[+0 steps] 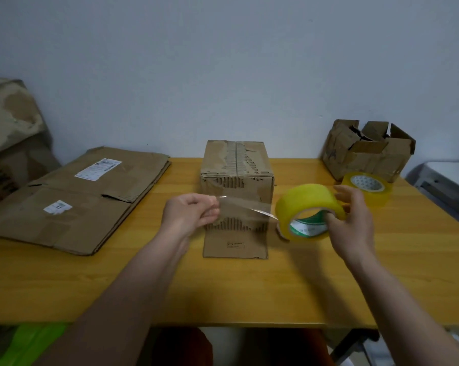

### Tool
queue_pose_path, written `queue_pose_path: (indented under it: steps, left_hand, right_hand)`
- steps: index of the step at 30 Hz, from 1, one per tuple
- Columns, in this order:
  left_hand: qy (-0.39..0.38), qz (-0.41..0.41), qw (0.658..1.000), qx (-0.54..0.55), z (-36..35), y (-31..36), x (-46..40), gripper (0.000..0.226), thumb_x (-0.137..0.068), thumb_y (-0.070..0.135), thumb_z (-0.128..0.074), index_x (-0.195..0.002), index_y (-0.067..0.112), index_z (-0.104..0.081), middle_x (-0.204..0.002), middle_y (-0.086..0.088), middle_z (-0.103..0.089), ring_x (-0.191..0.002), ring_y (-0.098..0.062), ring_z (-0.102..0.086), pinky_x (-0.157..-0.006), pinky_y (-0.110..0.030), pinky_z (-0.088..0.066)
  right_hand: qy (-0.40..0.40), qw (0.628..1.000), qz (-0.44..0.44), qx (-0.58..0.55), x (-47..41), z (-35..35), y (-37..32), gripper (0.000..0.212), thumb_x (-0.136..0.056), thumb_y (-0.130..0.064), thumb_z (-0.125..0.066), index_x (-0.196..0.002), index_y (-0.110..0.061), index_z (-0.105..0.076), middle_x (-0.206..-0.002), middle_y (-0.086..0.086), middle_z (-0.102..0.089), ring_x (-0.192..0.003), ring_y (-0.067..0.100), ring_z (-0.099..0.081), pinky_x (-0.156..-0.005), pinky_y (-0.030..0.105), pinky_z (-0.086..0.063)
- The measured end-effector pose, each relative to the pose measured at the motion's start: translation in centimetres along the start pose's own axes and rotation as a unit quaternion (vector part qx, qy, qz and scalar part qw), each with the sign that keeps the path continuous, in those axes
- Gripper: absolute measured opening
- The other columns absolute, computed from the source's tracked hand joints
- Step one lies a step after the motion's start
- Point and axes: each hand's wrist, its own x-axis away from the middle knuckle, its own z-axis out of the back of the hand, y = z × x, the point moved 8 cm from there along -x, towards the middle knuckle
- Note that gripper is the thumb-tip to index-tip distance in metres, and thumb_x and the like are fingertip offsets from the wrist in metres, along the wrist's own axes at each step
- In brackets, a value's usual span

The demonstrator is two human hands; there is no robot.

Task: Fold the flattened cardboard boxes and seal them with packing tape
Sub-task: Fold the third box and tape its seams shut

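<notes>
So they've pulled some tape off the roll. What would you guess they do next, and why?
Probably lower the free tape end onto the folded box and press it down. The left hand pinches that end, the right hand holds the tape roll, and the stretched strip hangs just in front of the box, not yet stuck.

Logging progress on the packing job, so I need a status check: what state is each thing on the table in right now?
Folded box: upright, top seam taped, front flap down.
Tape roll: held by right hand, strip pulled out.
Left hand: pinching strip end.
Second roll: lying flat.
Flattened boxes: unfolded.
Corner box: flaps open.
</notes>
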Motion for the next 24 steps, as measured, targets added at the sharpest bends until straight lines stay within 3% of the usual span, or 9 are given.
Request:
queue_pose_path:
  steps: [3,5,8,11,14,17,19,24]
  left_hand:
    - [0.024,-0.021,0.998,-0.05,0.2,0.3,-0.3,0.005,-0.09,0.018,-0.066,-0.092,0.016,-0.07,-0.095,0.0,-0.069,-0.089,-0.012,-0.065,-0.081,-0.03,-0.056]
    - [0.012,-0.02,0.998,-0.058,0.1,0.2,-0.4,0.004,-0.09,0.018,-0.066,-0.09,0.019,-0.07,-0.093,-0.003,-0.069,-0.089,-0.015,-0.067,-0.078,-0.03,-0.057]
    - [0.002,-0.015,0.998,-0.06,0.3,0.3,-0.3,0.007,-0.088,0.014,-0.068,-0.093,0.018,-0.071,-0.092,-0.009,-0.072,-0.084,-0.018,-0.07,-0.076,-0.029,-0.057]
    - [-0.004,-0.008,0.999,-0.046,0.8,0.5,-0.7,0.04,-0.083,0.006,-0.072,-0.118,0.021,-0.062,-0.096,-0.01,-0.072,-0.085,-0.019,-0.07,-0.078,-0.031,-0.058]
    - [-0.014,0.051,0.998,0.036,0.8,0.1,-0.5,0.06,-0.078,-0.001,-0.072,-0.133,0.004,-0.049,-0.097,-0.018,-0.071,-0.084,-0.023,-0.071,-0.07,-0.031,-0.061]
    - [-0.03,0.123,0.979,0.16,0.2,-0.9,0.1,0.042,-0.076,-0.008,-0.069,-0.116,-0.011,-0.058,-0.095,-0.023,-0.07,-0.079,-0.023,-0.071,-0.062,-0.031,-0.061]
    - [-0.027,0.134,0.972,0.192,0.2,-1.3,0.4,0.029,-0.076,-0.008,-0.068,-0.105,-0.009,-0.063,-0.093,-0.022,-0.07,-0.081,-0.024,-0.069,-0.063,-0.031,-0.061]
    - [0.06,0.071,0.985,0.145,1.3,-0.9,0.1,0.017,-0.081,-0.001,-0.069,-0.097,0.001,-0.066,-0.093,-0.013,-0.069,-0.084,-0.02,-0.069,-0.078,-0.028,-0.058]
  right_hand:
    - [0.021,0.999,0.019,-0.039,0.4,-0.5,-0.4,0.04,-0.085,0.004,-0.056,-0.12,-0.014,-0.056,-0.118,0.008,-0.059,-0.114,0.03,-0.051,-0.096,0.051,-0.043]
    - [0.023,0.998,0.038,-0.052,0.5,-0.8,-0.9,0.043,-0.083,0.009,-0.052,-0.119,-0.016,-0.054,-0.117,0.008,-0.056,-0.112,0.028,-0.05,-0.093,0.049,-0.044]
    - [-0.012,0.996,0.025,-0.079,0.7,-1.4,-0.7,0.053,-0.081,0.014,-0.046,-0.115,-0.027,-0.045,-0.112,0.003,-0.053,-0.098,0.02,-0.053,-0.072,0.03,-0.048]
    - [-0.022,0.997,0.012,-0.077,0.5,-1.5,-0.6,0.06,-0.079,0.017,-0.044,-0.113,-0.033,-0.043,-0.107,0.001,-0.052,-0.087,0.013,-0.053,-0.059,0.018,-0.04]
    - [-0.026,0.997,0.026,-0.066,0.4,-1.5,-1.0,0.073,-0.074,0.021,-0.046,-0.124,-0.032,-0.046,-0.117,0.003,-0.051,-0.1,0.014,-0.053,-0.07,0.025,-0.048]
    - [-0.016,0.999,0.035,-0.037,0.2,-1.4,-1.4,0.071,-0.073,0.02,-0.046,-0.131,-0.021,-0.048,-0.127,0.006,-0.048,-0.118,0.021,-0.045,-0.09,0.041,-0.048]
    - [-0.002,0.999,0.048,-0.02,0.1,-1.2,-1.9,0.063,-0.073,0.019,-0.046,-0.126,-0.013,-0.051,-0.119,0.005,-0.048,-0.112,0.021,-0.046,-0.087,0.038,-0.045]
    - [0.012,0.994,0.1,0.036,-0.2,-1.0,-3.4,0.055,-0.071,0.019,-0.047,-0.12,-0.007,-0.047,-0.106,0.002,-0.045,-0.097,0.014,-0.041,-0.076,0.026,-0.033]
